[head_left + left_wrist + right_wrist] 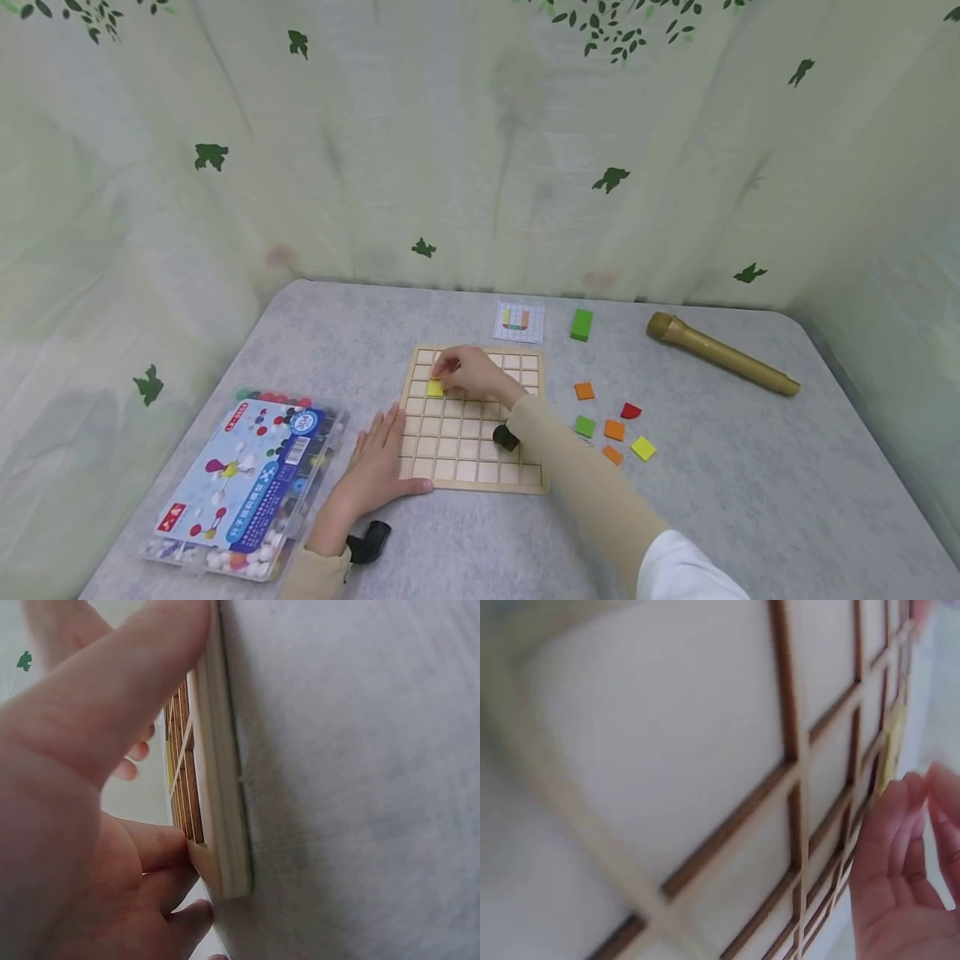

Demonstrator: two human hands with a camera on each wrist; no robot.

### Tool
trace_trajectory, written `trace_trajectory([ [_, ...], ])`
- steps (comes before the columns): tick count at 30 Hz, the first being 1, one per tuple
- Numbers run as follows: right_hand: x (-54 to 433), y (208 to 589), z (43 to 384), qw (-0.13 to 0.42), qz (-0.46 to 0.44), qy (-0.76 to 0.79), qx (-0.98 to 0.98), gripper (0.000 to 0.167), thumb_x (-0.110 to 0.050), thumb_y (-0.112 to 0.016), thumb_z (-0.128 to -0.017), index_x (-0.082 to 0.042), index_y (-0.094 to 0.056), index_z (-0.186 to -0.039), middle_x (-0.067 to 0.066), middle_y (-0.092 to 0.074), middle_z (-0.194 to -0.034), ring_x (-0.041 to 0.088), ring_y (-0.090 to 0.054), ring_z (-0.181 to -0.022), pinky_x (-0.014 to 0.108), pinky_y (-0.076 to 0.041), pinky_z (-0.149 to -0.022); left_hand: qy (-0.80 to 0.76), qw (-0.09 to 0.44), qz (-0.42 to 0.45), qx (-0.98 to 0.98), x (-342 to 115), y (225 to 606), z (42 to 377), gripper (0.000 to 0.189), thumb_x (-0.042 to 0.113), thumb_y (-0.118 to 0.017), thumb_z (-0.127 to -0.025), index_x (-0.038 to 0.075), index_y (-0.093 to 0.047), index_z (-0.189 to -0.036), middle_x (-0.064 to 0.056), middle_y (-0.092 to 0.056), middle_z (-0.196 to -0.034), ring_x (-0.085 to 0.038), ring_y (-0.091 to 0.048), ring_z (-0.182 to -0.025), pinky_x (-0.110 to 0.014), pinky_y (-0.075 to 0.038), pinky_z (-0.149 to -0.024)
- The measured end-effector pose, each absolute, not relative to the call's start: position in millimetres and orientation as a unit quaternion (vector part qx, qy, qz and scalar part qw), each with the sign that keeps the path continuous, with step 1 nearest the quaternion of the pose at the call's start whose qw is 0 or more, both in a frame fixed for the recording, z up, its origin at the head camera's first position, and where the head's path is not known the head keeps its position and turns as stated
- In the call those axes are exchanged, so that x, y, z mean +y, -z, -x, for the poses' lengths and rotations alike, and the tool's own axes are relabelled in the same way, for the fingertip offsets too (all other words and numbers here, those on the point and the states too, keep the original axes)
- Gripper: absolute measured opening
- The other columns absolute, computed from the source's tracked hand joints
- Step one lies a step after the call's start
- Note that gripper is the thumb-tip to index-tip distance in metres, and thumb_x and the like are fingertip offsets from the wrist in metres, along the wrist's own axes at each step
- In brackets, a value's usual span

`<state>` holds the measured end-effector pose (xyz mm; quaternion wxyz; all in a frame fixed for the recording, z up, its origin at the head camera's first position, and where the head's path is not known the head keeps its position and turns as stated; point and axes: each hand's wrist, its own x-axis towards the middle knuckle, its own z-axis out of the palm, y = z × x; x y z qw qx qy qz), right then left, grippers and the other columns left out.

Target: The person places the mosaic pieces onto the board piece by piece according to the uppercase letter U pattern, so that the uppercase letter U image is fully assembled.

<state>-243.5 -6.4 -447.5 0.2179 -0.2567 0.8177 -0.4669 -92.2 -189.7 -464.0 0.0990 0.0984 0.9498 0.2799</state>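
Note:
A wooden grid board with square cells lies on the table. My left hand rests at its lower left corner, straight fingers along the left side and thumb by the front edge. My right hand reaches over the upper left cells. Its thumb and fingertips come together at a yellow square tile, pinching at its edge; the fingers partly cover the contact. That yellow tile also shows beside the fingertips in the right wrist view. Behind the board lies a pattern card with a coloured figure.
Right of the board lie orange tiles, a green tile, a red rounded piece and another yellow tile. Farther back are a green block and a gold microphone-shaped object. A clear case of coloured balls sits left.

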Motion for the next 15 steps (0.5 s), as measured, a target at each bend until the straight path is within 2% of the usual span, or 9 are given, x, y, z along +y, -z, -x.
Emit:
trace_trajectory([
  [9,43,437,244,0.272,0.275,0.545,0.744,0.024,-0.006,-0.058,-0.093,0.008,-0.061,-0.112,0.019,-0.061,-0.112,0.018,-0.058,-0.087,0.036,-0.052,-0.082,-0.281,0.102,-0.093,0.95,-189,464,93,0.117,0.05,-0.078,-0.073,-0.013,-0.012,-0.147,-0.028,-0.006,-0.155,-0.047,0.0,-0.14,-0.063,-0.002,-0.108],
  [15,88,437,243,0.283,0.24,0.553,0.746,0.029,-0.009,-0.061,-0.092,0.008,-0.059,-0.115,0.011,-0.061,-0.103,0.018,-0.059,-0.09,0.038,-0.051,-0.087,-0.274,0.104,-0.094,0.952,-189,466,94,0.118,0.052,-0.077,-0.073,-0.013,-0.011,-0.147,-0.027,-0.005,-0.155,-0.046,0.0,-0.141,-0.062,-0.001,-0.109],
])
